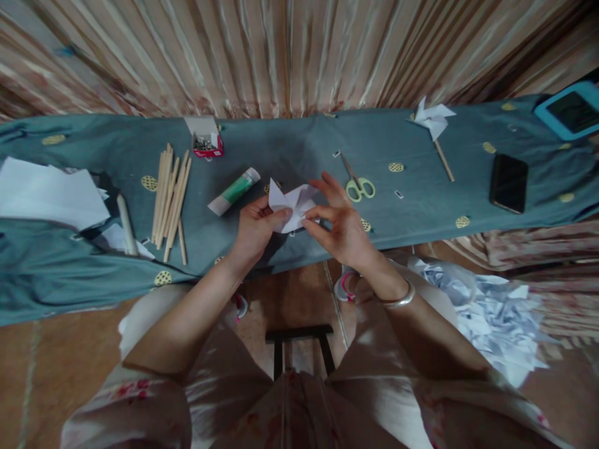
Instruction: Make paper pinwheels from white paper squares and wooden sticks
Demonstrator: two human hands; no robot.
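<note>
A white folded paper pinwheel (294,206) is held up over the front part of the cloth-covered table. My left hand (255,231) grips its left side, thumb pressed on top. My right hand (341,224) pinches the right side between thumb and index finger, with the other fingers raised. Just left of my left hand lies a green and white glue tube (234,191). Scissors with pale green handles (360,189) rest beyond my right hand. Whether anything small sits in the right pinch besides paper is hidden.
A bundle of wooden sticks (171,199), an open box of pins (207,144) and white paper sheets (51,196) lie to the left. Rightward are a finished pinwheel on a stick (435,121), a phone (509,183) and a blue-framed device (571,112). Paper pieces (500,324) fill a bag below.
</note>
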